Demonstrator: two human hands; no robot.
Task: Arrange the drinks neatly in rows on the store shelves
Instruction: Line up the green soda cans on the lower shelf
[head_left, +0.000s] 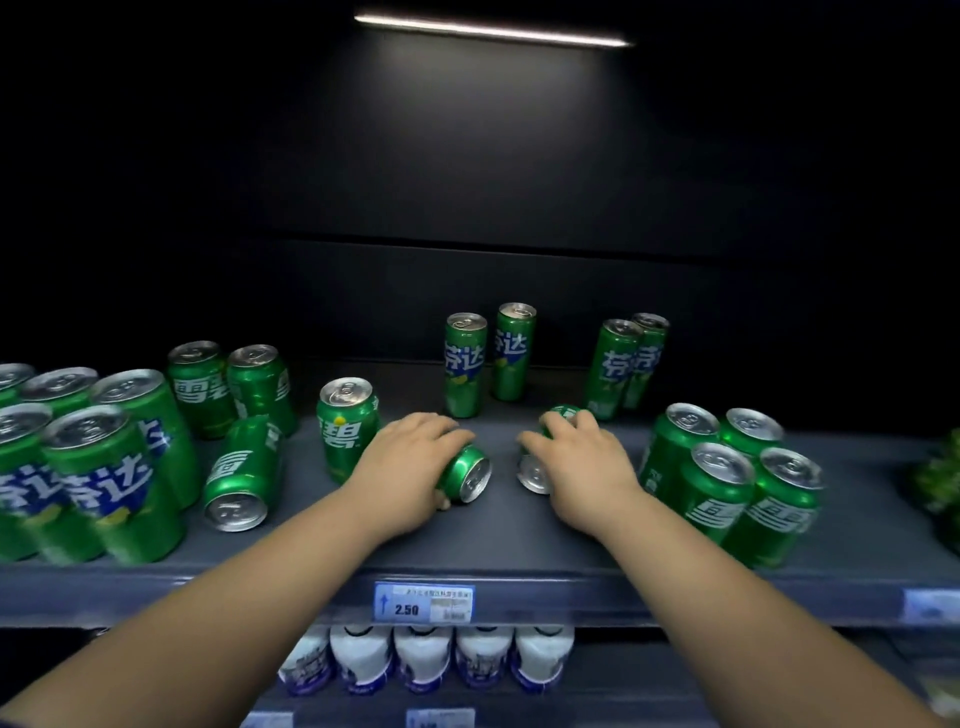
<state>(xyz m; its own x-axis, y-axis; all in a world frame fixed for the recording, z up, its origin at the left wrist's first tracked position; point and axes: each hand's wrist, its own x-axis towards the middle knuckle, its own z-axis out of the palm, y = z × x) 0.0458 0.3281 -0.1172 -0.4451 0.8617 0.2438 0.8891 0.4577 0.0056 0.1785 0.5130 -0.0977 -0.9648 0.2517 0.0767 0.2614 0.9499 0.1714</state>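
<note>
Grey shelf (498, 545), dark back panel (467, 182); left hand (410, 462) curls round toppled green can (467, 474); right hand (582, 462) grips second toppled can (535, 475); both mid-shelf between standing cans (462, 364); looks like righting them for rows

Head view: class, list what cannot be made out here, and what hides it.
All head view.
Left can: label covered by the left hand.
Right can: label covered by the right hand.
Price tag: small print blurred; only 2.50 reads.
Edge cans: blurred, cut by the left frame edge.
Green object: blurred, cut by the right frame edge.
</note>
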